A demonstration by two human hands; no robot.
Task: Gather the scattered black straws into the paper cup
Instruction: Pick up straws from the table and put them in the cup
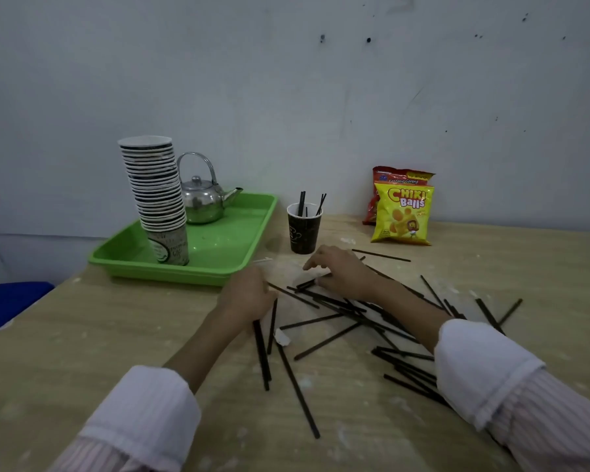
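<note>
Black straws (324, 340) were strewn at crossed angles between both forearms, near the table's (65, 335) front. Several stood upright in the paper cup (304, 229) beside the green tray (252, 233). Straws were gripped by the left hand (249, 294), pointing toward the wearer; the right hand's (341, 270) fingers were curled onto straw ends.

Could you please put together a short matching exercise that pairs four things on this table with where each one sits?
Things:
1. kettle
2. dark paper cup
3. yellow snack bag
4. stack of paper cups

Places:
A. leaning at the wall, far right of the table
B. near front edge of the green tray
C. back of the green tray, behind the stack
D. on the bare table right of the tray, a few straws standing in it

Pairs: 1-C, 2-D, 3-A, 4-B
</note>
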